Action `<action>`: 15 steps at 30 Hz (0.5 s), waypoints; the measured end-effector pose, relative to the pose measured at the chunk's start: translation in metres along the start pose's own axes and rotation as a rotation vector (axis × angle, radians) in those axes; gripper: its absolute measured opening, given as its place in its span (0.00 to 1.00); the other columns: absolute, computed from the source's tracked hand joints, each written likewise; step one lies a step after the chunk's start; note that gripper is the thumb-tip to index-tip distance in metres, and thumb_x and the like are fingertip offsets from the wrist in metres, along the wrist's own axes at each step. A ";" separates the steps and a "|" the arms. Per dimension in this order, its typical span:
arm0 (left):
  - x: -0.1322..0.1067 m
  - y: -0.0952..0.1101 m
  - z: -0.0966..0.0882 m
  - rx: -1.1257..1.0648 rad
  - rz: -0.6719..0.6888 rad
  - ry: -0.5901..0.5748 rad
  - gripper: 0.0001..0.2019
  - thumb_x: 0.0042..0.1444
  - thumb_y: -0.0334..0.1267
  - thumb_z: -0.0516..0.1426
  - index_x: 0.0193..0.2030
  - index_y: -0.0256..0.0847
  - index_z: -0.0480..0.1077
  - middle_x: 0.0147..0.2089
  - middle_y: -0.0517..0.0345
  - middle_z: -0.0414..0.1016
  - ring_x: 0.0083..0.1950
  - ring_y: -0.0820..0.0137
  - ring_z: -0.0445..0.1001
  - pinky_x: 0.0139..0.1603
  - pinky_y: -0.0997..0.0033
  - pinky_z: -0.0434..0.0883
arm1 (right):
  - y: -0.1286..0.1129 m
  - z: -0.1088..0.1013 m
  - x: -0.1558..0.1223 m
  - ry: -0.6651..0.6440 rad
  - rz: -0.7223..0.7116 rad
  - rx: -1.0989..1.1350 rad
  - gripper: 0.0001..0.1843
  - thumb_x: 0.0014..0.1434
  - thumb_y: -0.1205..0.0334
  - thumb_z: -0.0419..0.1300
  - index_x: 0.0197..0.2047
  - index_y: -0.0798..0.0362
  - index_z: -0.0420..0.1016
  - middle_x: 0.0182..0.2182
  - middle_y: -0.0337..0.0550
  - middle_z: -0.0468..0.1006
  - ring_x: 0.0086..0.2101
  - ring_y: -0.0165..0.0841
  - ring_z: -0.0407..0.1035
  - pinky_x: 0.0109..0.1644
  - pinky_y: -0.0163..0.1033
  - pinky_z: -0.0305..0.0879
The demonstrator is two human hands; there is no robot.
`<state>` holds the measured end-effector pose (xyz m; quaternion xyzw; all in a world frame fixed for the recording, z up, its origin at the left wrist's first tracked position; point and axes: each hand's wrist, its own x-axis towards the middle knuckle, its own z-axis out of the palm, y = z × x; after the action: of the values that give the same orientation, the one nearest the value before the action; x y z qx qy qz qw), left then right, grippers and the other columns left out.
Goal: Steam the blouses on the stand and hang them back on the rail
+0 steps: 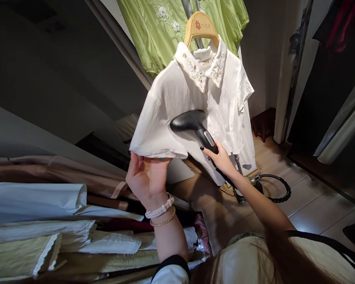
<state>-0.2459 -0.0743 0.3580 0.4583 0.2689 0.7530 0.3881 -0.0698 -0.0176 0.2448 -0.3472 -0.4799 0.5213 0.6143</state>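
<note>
A white blouse (213, 98) with an embroidered collar hangs on a wooden hanger (201, 27). My left hand (146, 177) pinches the hem of its left sleeve and pulls the cloth out taut. My right hand (220, 157) is wrapped round the handle of a black garment steamer (192, 123). The steamer's head presses against the blouse near the sleeve seam. A black hose (279, 189) runs from the steamer down to the floor.
A green embroidered garment (162, 35) hangs behind the blouse. A rack of hanging clothes (47, 221) in cream, white and brown fills the lower left. The tiled floor (313, 205) lies at the right, with a dark wooden stool (263, 124) by the wall.
</note>
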 end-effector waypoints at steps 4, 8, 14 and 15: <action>0.000 0.006 -0.002 -0.003 0.021 0.077 0.06 0.60 0.45 0.63 0.41 0.49 0.77 0.53 0.56 0.81 0.68 0.55 0.68 0.67 0.44 0.69 | 0.004 -0.005 -0.003 0.006 -0.009 -0.068 0.24 0.56 0.43 0.67 0.49 0.47 0.71 0.37 0.36 0.75 0.38 0.34 0.68 0.42 0.39 0.63; 0.003 0.013 -0.010 0.056 0.053 0.162 0.02 0.60 0.40 0.63 0.38 0.48 0.77 0.54 0.57 0.81 0.66 0.60 0.70 0.68 0.53 0.69 | 0.017 -0.008 -0.009 -0.008 0.074 -0.120 0.25 0.55 0.42 0.67 0.49 0.48 0.71 0.39 0.38 0.75 0.39 0.36 0.68 0.44 0.40 0.62; 0.004 0.018 -0.013 0.046 0.074 0.195 0.04 0.60 0.36 0.62 0.33 0.46 0.75 0.50 0.59 0.81 0.60 0.65 0.74 0.61 0.61 0.72 | -0.002 -0.004 0.006 -0.004 -0.028 -0.104 0.25 0.56 0.42 0.67 0.49 0.46 0.70 0.39 0.36 0.75 0.39 0.34 0.68 0.43 0.39 0.61; 0.003 0.018 -0.012 0.038 0.069 0.190 0.03 0.60 0.36 0.62 0.34 0.45 0.76 0.50 0.59 0.81 0.58 0.65 0.74 0.59 0.61 0.72 | -0.002 -0.003 0.007 -0.005 -0.042 -0.097 0.25 0.55 0.42 0.67 0.49 0.46 0.70 0.39 0.36 0.76 0.39 0.35 0.68 0.43 0.39 0.62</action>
<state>-0.2636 -0.0824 0.3682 0.4011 0.3028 0.8008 0.3258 -0.0667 -0.0105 0.2471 -0.3652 -0.5132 0.4854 0.6062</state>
